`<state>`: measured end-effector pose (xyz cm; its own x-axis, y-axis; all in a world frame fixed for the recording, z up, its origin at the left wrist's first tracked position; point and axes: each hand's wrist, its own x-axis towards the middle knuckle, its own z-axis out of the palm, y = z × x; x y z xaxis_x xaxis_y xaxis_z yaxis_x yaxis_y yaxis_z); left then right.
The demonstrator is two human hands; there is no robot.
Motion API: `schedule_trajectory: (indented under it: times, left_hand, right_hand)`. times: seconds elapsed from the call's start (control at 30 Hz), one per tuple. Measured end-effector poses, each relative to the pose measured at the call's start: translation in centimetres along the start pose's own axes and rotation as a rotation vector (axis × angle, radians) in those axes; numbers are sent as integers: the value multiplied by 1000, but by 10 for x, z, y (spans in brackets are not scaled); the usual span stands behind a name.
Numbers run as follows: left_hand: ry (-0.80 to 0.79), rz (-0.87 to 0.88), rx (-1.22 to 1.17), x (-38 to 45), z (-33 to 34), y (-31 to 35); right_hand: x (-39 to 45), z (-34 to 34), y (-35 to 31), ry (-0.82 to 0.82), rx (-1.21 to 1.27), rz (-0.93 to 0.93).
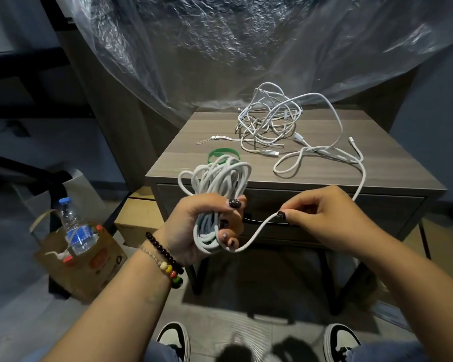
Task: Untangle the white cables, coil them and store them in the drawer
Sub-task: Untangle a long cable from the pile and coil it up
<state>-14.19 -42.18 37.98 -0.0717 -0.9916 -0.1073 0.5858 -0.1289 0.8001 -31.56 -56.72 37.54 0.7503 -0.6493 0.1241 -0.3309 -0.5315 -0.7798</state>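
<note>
Brown paper bag (89, 267), on the floor at far left: holds a clear plastic water bottle (75, 228) with a blue cap and blue label, standing tilted.

Cardboard box (135, 218), on the floor between the bag and the nightstand.

Left hand (194, 226), in front of the nightstand's front left corner: fingers curled tight round a coiled white cable (217, 184), loops rising above the fist. Beaded bracelets (165, 259) on the wrist.

Green strap (221, 155), looped, on the nightstand top near the front edge, just behind the coil.

Nightstand (183, 142), grey wood grain, with one drawer (324, 205) closed.

Tangled white cables (270, 118), piled toward the back edge of the top, centre; loose strands trail toward the front right.

Right hand (322, 215), before the drawer front: thumb and forefinger pinched on the cable's free run, which sags to the left hand's coil and rises to the top's right edge.

Clear plastic sheeting (246, 48), draped behind.
</note>
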Motion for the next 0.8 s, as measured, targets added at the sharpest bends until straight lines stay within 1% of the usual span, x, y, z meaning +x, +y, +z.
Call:
schedule_trajectory:
  times: [0.07, 0.17, 0.27, 0.33, 0.47, 0.57, 0.63, 0.73, 0.8]
  left_hand:
    - [149, 13, 85, 0, 4, -1]
    - [332, 50, 216, 2, 8, -5]
    - [441, 58, 339, 4, 10, -13]
    - [432, 49, 414, 6, 11, -21]
    - [308, -14, 241, 9, 21, -29]
    - [382, -10, 230, 11, 20, -29]
    - [416, -3, 268, 12, 18, -27]
    - [373, 11, 398, 11, 18, -27]
    - [341, 41, 476, 11, 16, -30]
  right_hand:
    - [0, 4, -1, 47, -13, -28]
    - [-2, 8, -3, 98, -8, -104]
    - [-4, 12, -5, 144, 54, -145]
    - [-4, 14, -5, 153, 108, -135]
    - [-5, 14, -8, 139, 192, -113]
    - [-6, 10, -9, 147, 247, -122]
    - [-5, 9, -8, 127, 257, -114]
    - [-1, 8, -4, 60, 202, -78]
    - [1, 3, 0, 21, 116, -57]
